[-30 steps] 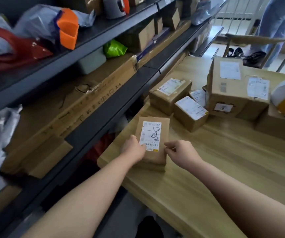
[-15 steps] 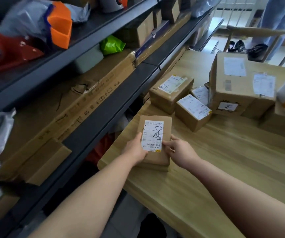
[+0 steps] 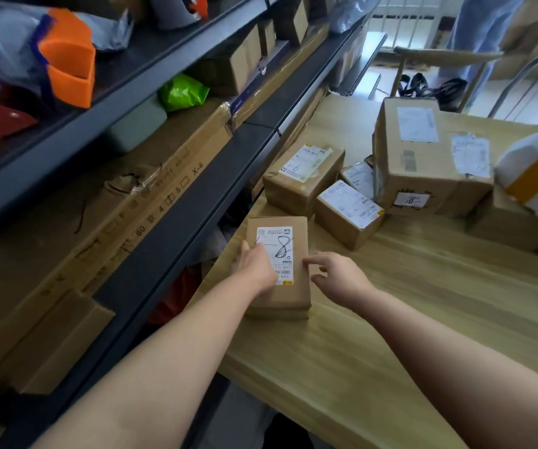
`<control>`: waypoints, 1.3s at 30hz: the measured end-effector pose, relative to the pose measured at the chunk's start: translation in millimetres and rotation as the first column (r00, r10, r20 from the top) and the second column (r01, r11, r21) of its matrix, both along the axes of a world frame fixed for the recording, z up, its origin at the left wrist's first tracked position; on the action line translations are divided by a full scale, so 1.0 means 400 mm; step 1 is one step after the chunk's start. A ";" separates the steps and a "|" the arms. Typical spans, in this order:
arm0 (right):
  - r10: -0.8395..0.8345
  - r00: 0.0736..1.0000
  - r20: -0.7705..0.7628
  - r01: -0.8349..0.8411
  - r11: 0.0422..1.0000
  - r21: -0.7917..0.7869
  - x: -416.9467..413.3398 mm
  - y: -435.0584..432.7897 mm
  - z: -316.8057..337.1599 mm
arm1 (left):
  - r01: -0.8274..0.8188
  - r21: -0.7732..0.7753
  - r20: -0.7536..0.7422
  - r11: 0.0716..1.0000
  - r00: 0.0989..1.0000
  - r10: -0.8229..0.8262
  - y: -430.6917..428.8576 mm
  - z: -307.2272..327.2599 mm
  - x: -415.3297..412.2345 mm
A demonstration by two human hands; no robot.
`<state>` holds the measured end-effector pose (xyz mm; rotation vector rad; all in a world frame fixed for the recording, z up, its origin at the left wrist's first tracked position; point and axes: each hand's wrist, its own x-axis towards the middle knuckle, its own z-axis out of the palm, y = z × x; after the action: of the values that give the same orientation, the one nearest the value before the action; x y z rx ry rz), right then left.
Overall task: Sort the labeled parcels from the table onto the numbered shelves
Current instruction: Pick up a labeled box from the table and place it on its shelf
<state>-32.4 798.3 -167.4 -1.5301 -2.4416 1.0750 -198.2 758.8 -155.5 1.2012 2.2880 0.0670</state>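
Head camera: a person's left hand (image 3: 256, 267) rests flat on a flat brown parcel (image 3: 296, 296), fingers laid straight across its top toward the left side, gripping nothing. The right hand (image 3: 338, 277) is relaxed and holds nothing, its index finger out to the parcel's right side. The parcel lies at the left edge of the wooden table (image 3: 390, 335), hard by the dark shelving (image 3: 196, 183), its white label (image 3: 277, 247) marked with a handwritten 8. Farther along the same edge stands a box marked 1-6 (image 3: 303, 179), with a smaller labeled box (image 3: 348, 212) just beside it toward the table's middle. Behind them sits a large carton (image 3: 423, 157), and a white-and-yellow package (image 3: 536, 176) is at the table's right edge. On the shelf alongside lie a long flat carton (image 3: 138, 202) and, farther back, a green bag (image 3: 183, 92).
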 end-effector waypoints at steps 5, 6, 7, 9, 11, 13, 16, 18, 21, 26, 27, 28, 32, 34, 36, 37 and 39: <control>-0.244 0.970 0.016 0.242 0.967 0.082 0.106 0.078 0.055 | 0.142 0.106 -0.004 0.984 0.990 -0.142 0.118 0.058 0.070; -0.280 0.960 0.022 0.276 0.956 0.102 0.131 0.097 0.070 | 0.176 0.124 0.004 0.977 0.984 -0.178 0.145 0.072 0.094; -0.315 0.949 0.025 0.310 0.943 0.121 0.155 0.116 0.085 | 0.208 0.142 0.013 0.968 0.977 -0.212 0.173 0.085 0.118; -0.391 0.920 0.019 0.384 0.911 0.152 0.204 0.154 0.110 | 0.269 0.182 0.042 0.946 0.959 -0.281 0.233 0.104 0.165; -0.466 0.885 -0.010 0.460 0.870 0.179 0.249 0.195 0.123 | 0.311 0.193 0.070 0.931 0.942 -0.330 0.292 0.114 0.211; -0.534 0.844 -0.050 0.532 0.823 0.197 0.289 0.239 0.131 | 0.350 0.188 0.099 0.918 0.923 -0.372 0.346 0.123 0.254; -0.604 0.792 -0.093 0.609 0.768 0.199 0.330 0.308 0.145 | 0.312 0.221 0.237 0.924 0.902 -0.362 0.417 0.132 0.308; -0.625 0.774 -0.100 0.632 0.753 0.183 0.345 0.353 0.148 | 0.235 0.245 0.354 0.941 0.882 -0.312 0.461 0.133 0.338; -0.643 0.752 -0.143 0.658 0.744 0.117 0.352 0.403 0.147 | 0.119 0.270 0.492 0.955 0.836 -0.243 0.517 0.115 0.371; -0.706 0.673 -0.220 0.702 0.704 -0.109 0.345 0.460 0.115 | 0.048 0.265 0.567 0.963 0.800 -0.196 0.555 0.074 0.389; -0.724 0.643 -0.251 0.715 0.684 -0.143 0.343 0.466 0.108 | 0.052 0.264 0.574 0.963 0.794 -0.201 0.555 0.069 0.389; -0.737 0.617 -0.277 0.726 0.669 -0.161 0.342 0.468 0.105 | 0.052 0.267 0.582 0.962 0.787 -0.204 0.553 0.063 0.388; -0.730 0.611 -0.308 0.719 0.674 -0.170 0.355 0.438 0.097 | 0.044 0.262 0.603 0.964 0.773 -0.199 0.526 0.042 0.376; -0.727 0.616 -0.303 0.716 0.677 -0.169 0.372 0.403 0.100 | 0.059 0.264 0.610 0.963 0.763 -0.214 0.499 0.038 0.381; -0.728 0.618 -0.297 0.718 0.677 -0.164 0.392 0.368 0.104 | 0.075 0.269 0.609 0.960 0.759 -0.229 0.470 0.035 0.394; -0.729 0.614 -0.300 0.720 0.674 -0.164 0.403 0.351 0.108 | 0.083 0.276 0.609 0.958 0.755 -0.241 0.453 0.038 0.404; -0.730 0.607 -0.314 0.721 0.672 -0.168 0.423 0.318 0.116 | 0.094 0.294 0.611 0.951 0.747 -0.263 0.421 0.046 0.422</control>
<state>136.7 925.4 -121.1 -1.8618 -1.3214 1.0554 -29.4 927.1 -137.2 1.2637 1.5721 0.6176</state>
